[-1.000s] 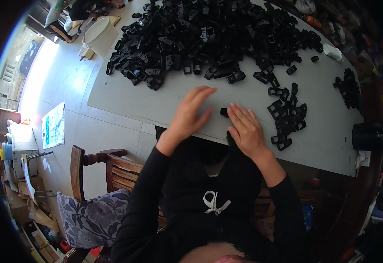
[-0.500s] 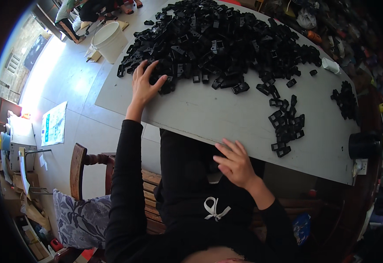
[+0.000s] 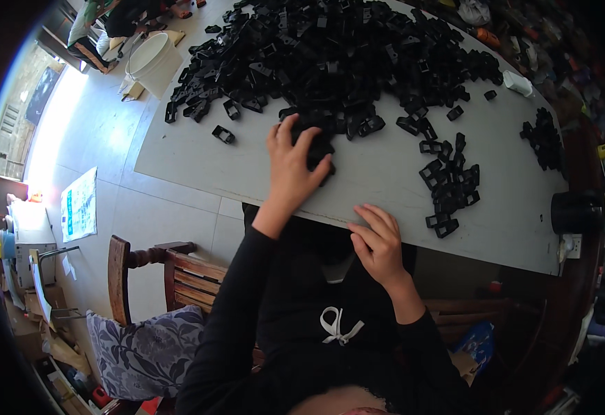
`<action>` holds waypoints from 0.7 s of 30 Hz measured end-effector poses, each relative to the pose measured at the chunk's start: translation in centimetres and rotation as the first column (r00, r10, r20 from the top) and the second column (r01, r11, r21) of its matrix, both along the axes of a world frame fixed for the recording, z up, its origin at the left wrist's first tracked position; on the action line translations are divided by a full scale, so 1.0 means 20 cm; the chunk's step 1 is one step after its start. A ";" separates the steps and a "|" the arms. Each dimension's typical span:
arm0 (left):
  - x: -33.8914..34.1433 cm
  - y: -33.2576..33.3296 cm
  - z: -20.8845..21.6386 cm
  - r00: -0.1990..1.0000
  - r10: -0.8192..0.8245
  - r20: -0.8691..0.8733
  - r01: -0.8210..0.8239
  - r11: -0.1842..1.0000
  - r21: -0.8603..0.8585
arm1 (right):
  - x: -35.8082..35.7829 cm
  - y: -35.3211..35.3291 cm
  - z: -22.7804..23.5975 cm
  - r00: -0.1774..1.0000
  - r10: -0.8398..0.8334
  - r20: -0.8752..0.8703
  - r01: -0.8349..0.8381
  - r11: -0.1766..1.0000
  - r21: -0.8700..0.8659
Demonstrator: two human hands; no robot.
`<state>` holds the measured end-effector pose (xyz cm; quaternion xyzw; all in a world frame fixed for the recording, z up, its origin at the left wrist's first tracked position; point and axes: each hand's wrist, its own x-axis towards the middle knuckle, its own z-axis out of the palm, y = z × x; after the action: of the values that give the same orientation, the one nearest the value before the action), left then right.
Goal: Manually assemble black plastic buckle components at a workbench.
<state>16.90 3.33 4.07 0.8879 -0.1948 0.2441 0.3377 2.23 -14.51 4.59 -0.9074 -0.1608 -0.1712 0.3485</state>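
Observation:
A big heap of small black plastic parts [image 3: 330, 62] covers the far side of the grey tabletop [image 3: 240, 169]. My left hand [image 3: 292, 166] rests at the heap's near edge, fingers spread and curved beside several black parts [image 3: 322, 149] that its fingers partly hide. It cups them loosely without a closed grip. By the table's front edge, my right hand [image 3: 380, 242] has its fingers stretched out and holds nothing. To the right of that hand lies a smaller cluster of black parts [image 3: 447, 187]. One single black part [image 3: 223, 134] sits apart, left of my left hand.
Another small pile of black parts [image 3: 543, 138] lies at the table's right end, near a white container [image 3: 517, 83] and a black cylindrical object [image 3: 576, 213]. A white bucket [image 3: 153, 66] stands on the floor at far left. A wooden bench [image 3: 195, 277] with a patterned cushion [image 3: 147, 349] is beside me.
My left hand has moved right along the heap's near edge, and black parts there have shifted with it. One part now lies separate on the left. My right hand has turned slightly and stays near the edge.

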 end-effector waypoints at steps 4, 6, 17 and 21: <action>0.01 -0.06 0.00 0.998 -0.051 -0.043 0.047 0.994 -0.095 | 0.02 0.00 -0.01 0.999 -0.053 0.008 0.053 0.998 0.047; 0.03 -0.06 0.01 0.993 -0.112 -0.048 0.100 0.976 -0.192 | 0.02 -0.03 -0.02 0.996 -0.085 0.010 0.084 0.995 0.060; 0.46 0.34 -0.02 0.976 0.162 0.146 -0.165 0.986 0.012 | 0.06 0.03 -0.01 0.990 -0.102 0.096 0.102 0.995 0.007; 0.60 0.38 -0.04 0.941 0.247 0.233 -0.317 0.884 0.343 | 0.23 0.26 0.08 0.971 0.122 0.203 -0.109 0.992 -0.070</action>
<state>28.82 10.93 3.23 0.9287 -0.1364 0.3291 0.1030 6.80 -9.40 6.13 -0.8835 -0.2537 -0.2395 0.3125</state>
